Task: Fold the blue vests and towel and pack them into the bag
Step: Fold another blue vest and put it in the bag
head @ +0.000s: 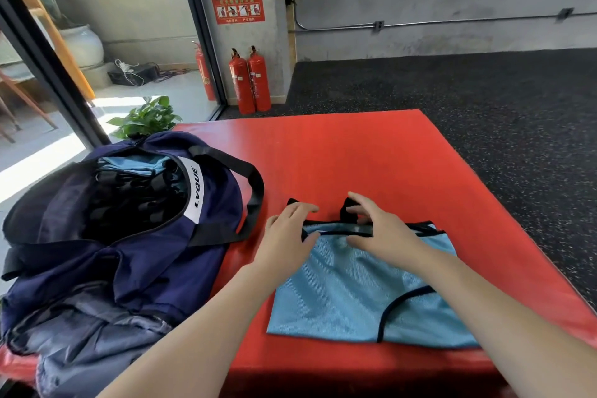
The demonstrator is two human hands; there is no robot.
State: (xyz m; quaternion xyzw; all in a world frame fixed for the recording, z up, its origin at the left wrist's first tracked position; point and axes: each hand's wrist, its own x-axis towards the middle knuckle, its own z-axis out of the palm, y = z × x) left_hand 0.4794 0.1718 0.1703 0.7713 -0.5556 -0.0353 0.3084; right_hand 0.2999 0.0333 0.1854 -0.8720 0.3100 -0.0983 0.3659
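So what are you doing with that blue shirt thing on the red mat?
A person is folding a light blue vest that lies flat on the red mat. Both hands are at its far edge by the black straps: the left hand rests on the left corner, and the right hand reaches over the middle. Beside it on the left, the navy bag sits open, with some light blue cloth already inside.
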